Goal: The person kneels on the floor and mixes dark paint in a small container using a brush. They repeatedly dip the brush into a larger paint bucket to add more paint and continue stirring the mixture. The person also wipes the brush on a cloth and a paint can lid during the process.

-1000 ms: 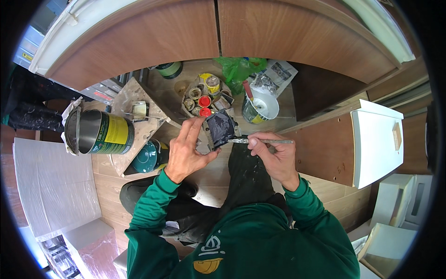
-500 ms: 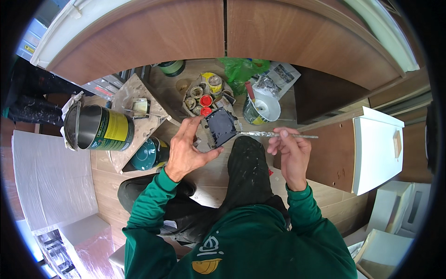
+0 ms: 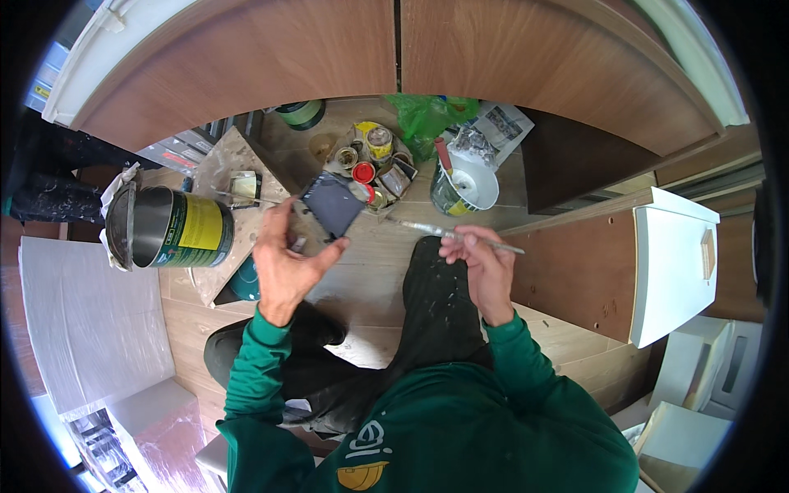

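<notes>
My left hand (image 3: 284, 264) grips a square, dark container with black contents (image 3: 331, 205) between thumb and fingers, tilted above the floor. In my right hand (image 3: 483, 273) is a long, thin, paint-smeared tool (image 3: 434, 229), held level with its tip a little right of the dark container; the tip is blurred. Just beyond the container sits a cluster of small cans and jars (image 3: 379, 140), one with a red lid (image 3: 363, 172). Right of them is a white-lined bucket (image 3: 480, 191) with a red-handled tool (image 3: 442, 150) standing in it.
A large paint can (image 3: 201, 233) stands on a stained board (image 3: 242, 144) at left, a teal can (image 3: 245, 283) under it. Green plastic (image 3: 412, 119) and newspaper (image 3: 509, 127) lie behind the bucket. Wooden panels (image 3: 526, 53) arch ahead; a white-edged cabinet piece (image 3: 674, 271) is at right.
My left hand has moved left with the dark container, turning it. The thin tool has come away from the container's edge, and my right hand has shifted slightly.
</notes>
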`<state>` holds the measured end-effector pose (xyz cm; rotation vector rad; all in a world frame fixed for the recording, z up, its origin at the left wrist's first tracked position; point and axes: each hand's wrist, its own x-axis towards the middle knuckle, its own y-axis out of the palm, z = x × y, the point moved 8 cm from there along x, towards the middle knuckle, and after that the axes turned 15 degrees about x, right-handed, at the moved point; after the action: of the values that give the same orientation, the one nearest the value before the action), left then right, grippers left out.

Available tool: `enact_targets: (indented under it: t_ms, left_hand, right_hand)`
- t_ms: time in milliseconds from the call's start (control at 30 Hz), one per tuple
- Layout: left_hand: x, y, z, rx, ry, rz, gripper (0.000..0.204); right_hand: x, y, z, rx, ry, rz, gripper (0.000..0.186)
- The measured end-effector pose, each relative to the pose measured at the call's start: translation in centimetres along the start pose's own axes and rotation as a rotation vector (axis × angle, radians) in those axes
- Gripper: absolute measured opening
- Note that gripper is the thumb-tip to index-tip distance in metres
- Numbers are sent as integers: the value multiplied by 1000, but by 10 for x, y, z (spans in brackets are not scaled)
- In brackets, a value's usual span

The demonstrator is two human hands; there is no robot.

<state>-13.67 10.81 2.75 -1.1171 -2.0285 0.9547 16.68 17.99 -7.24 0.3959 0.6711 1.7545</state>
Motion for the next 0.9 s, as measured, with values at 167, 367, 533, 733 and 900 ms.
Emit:
enact_targets:
  t_ms: [167, 367, 533, 733, 900]
  left_hand:
    - [6, -32, 14, 14, -52, -151, 82]
    - [5, -43, 15, 42, -33, -189, 82]
    - [0, -45, 22, 99, -40, -185, 84]
    - [-7, -46, 33, 90, -55, -203, 85]
    - [-9, -44, 33, 145, -90, -150, 84]
  right_hand:
    - [51, -71, -94, -52, 158, -233, 29]
    - [91, -113, -182, -137, 213, -301, 28]
    - [110, -122, -215, -165, 220, -297, 27]
    - [102, -139, -226, -117, 237, -346, 24]
    - [101, -136, -239, -113, 266, -341, 25]
